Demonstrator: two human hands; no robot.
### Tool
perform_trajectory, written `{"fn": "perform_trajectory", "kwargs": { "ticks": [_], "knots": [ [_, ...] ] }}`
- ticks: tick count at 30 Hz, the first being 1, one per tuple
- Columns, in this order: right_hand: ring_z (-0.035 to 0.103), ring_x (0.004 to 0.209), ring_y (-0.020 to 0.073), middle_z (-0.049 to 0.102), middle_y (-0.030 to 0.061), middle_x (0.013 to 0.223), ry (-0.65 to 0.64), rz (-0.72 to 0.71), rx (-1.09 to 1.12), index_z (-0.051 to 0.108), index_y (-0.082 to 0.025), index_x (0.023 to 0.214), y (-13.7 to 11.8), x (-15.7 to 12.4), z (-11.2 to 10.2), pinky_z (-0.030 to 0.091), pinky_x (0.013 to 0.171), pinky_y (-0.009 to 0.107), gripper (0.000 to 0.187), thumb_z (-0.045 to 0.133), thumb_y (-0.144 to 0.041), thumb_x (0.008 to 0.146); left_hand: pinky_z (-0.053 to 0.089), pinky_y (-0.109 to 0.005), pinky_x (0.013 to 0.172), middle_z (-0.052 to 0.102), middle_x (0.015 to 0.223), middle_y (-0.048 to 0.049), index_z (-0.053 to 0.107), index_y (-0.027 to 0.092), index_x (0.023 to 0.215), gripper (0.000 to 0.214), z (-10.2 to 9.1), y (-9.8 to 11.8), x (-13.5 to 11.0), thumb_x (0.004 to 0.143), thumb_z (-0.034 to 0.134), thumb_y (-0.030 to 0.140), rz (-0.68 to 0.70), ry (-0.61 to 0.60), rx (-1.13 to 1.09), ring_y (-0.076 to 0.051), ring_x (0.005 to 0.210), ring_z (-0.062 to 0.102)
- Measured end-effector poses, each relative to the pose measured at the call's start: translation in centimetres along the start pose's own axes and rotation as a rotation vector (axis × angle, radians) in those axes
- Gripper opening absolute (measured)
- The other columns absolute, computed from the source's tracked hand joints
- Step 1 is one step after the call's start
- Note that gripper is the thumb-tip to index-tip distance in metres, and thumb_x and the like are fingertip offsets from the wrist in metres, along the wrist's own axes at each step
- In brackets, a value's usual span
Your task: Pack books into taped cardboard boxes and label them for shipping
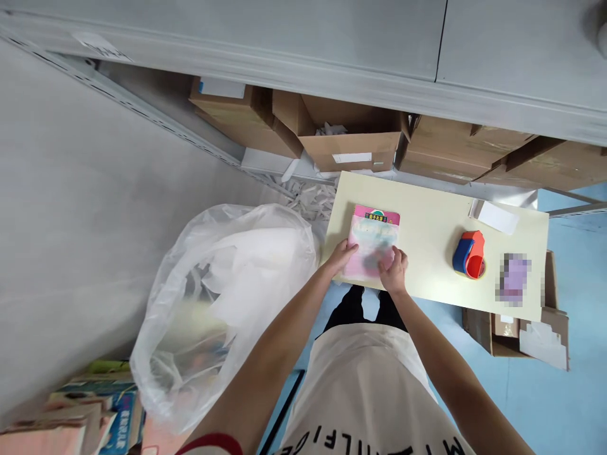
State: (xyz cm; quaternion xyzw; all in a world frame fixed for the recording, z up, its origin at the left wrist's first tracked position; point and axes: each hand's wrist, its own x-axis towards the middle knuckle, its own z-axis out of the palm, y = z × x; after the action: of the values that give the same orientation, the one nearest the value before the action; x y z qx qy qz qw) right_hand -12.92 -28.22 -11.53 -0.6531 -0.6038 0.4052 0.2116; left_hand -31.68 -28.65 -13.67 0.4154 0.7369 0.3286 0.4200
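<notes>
One pink-covered book (pixel 370 237) at left end of cream surface (pixel 424 221); resting or slightly lifted, cannot tell. Left hand (pixel 342 256) clamped on left edge, right hand (pixel 394 270) on lower right edge, hands apart. Red-and-blue tape dispenser (pixel 469 254) to right, white carton (pixel 497 217) behind it. Clear plastic bag (pixel 159 316) left of surface. Open cardboard box (pixel 327 148) on shelf beyond.

Flat rect. pink booklet (pixel 370 235): dk pink top band, green bit, blk label w/ yellow chars, pale bluish blotches mid. Rect. tabletop (pixel 427 221): plain cream. Plastic tape dispenser (pixel 475 243): red + blue. Open cardboard box (pixel 325 148): brn, white label. Big thin plastic bag (pixel 173 265): translucent white. Smooth floor (pixel 497 392): lt blue. Cloth shirt (pixel 365 379): white, blk lettering, red sleeve band. Metal shelf (pixel 284 44): plain grey.
</notes>
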Motion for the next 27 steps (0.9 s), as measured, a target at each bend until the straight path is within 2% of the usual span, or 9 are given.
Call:
{"fn": "perform_trajectory", "kwargs": {
  "ticks": [2, 4, 6, 8, 12, 15, 18, 22, 27],
  "knots": [
    [0.046, 0.124, 0.0351, 0.046, 0.0193, 0.131, 0.019, 0.005, -0.123, 0.044, -0.019, 0.136, 1.8, -0.3, 0.0, 0.038, 0.103, 0.060, 0.060, 0.056, -0.021, 0.077, 0.056, -0.034, 0.074, 0.069, 0.087, -0.0053, 0.065, 0.016, 0.094, 0.010, 0.1, -0.7, 0.4, 0.086, 0.061, 0.021, -0.069, -0.045, 0.028, -0.020, 0.081, 0.066],
    [0.048, 0.121, 0.0341, 0.047, 0.0186, 0.129, -0.033, -0.011, -0.165, 0.043, -0.018, 0.138, 3.1, -0.4, 0.2, 0.041, 0.102, 0.058, 0.061, 0.051, -0.017, 0.077, 0.052, -0.040, 0.089, 0.066, 0.096, -0.0092, 0.064, 0.014, 0.099, 0.017, -0.1, -1.2, 0.6, 0.082, 0.063, 0.017, -0.099, -0.039, 0.079, -0.024, 0.094, 0.064],
    [0.050, 0.120, 0.0323, 0.049, 0.0169, 0.128, -0.060, -0.051, -0.162, 0.043, -0.019, 0.140, 3.9, -0.6, 0.3, 0.044, 0.101, 0.055, 0.062, 0.048, -0.016, 0.078, 0.044, -0.045, 0.102, 0.062, 0.107, -0.0120, 0.063, 0.014, 0.107, 0.029, -0.2, -1.8, 0.1, 0.079, 0.065, 0.015, -0.105, -0.014, 0.134, -0.028, 0.112, 0.058],
    [0.050, 0.120, 0.0312, 0.050, 0.0155, 0.128, -0.048, -0.085, -0.151, 0.043, -0.021, 0.141, 4.5, -1.0, 0.3, 0.045, 0.101, 0.053, 0.063, 0.048, -0.017, 0.078, 0.039, -0.046, 0.109, 0.059, 0.117, -0.0131, 0.060, 0.015, 0.118, 0.041, -0.3, -2.6, -1.2, 0.078, 0.065, 0.016, -0.081, 0.016, 0.198, -0.029, 0.123, 0.052],
    [0.059, 0.108, 0.0285, 0.055, 0.0145, 0.120, -0.055, -0.060, -0.163, 0.046, -0.021, 0.140, 5.6, -1.9, -0.2, 0.051, 0.094, 0.051, 0.059, 0.044, -0.019, 0.082, 0.045, -0.047, 0.105, 0.058, 0.123, -0.0142, 0.055, 0.015, 0.131, 0.050, 0.2, -4.4, -4.6, 0.081, 0.058, 0.016, -0.018, 0.011, 0.247, -0.028, 0.120, 0.055],
    [0.063, 0.096, 0.0259, 0.057, 0.0127, 0.114, -0.075, -0.004, -0.195, 0.052, -0.022, 0.137, 5.9, -1.9, -0.3, 0.056, 0.085, 0.046, 0.059, 0.042, -0.016, 0.080, 0.051, -0.043, 0.100, 0.060, 0.119, -0.0133, 0.055, 0.017, 0.133, 0.053, 0.6, -5.1, -5.7, 0.081, 0.051, 0.009, -0.001, 0.000, 0.231, -0.025, 0.114, 0.060],
    [0.063, 0.091, 0.0250, 0.058, 0.0118, 0.111, -0.076, 0.003, -0.194, 0.055, -0.023, 0.135, 5.3, -1.0, 0.2, 0.056, 0.083, 0.044, 0.060, 0.044, -0.015, 0.077, 0.051, -0.047, 0.101, 0.063, 0.118, -0.0115, 0.056, 0.020, 0.133, 0.057, 0.2, -5.0, -4.7, 0.079, 0.050, 0.005, 0.017, 0.044, 0.226, -0.026, 0.113, 0.060],
    [0.063, 0.088, 0.0234, 0.061, 0.0110, 0.107, -0.070, -0.006, -0.168, 0.057, -0.021, 0.134, 3.3, 1.6, 1.3, 0.056, 0.084, 0.044, 0.062, 0.044, -0.014, 0.074, 0.046, -0.051, 0.107, 0.063, 0.123, -0.0126, 0.058, 0.021, 0.132, 0.055, -1.3, -4.4, -1.8, 0.080, 0.051, 0.004, 0.013, 0.105, 0.210, -0.029, 0.121, 0.058],
    [0.064, 0.085, 0.0229, 0.065, 0.0130, 0.109, -0.027, 0.013, -0.118, 0.061, -0.017, 0.129, 0.3, 5.5, 2.8, 0.054, 0.085, 0.043, 0.058, 0.045, -0.015, 0.074, 0.047, -0.044, 0.107, 0.064, 0.127, -0.0133, 0.060, 0.017, 0.132, 0.052, -3.3, -3.7, 1.7, 0.084, 0.045, 0.003, -0.004, 0.132, 0.188, -0.026, 0.119, 0.060]
  ]
}}
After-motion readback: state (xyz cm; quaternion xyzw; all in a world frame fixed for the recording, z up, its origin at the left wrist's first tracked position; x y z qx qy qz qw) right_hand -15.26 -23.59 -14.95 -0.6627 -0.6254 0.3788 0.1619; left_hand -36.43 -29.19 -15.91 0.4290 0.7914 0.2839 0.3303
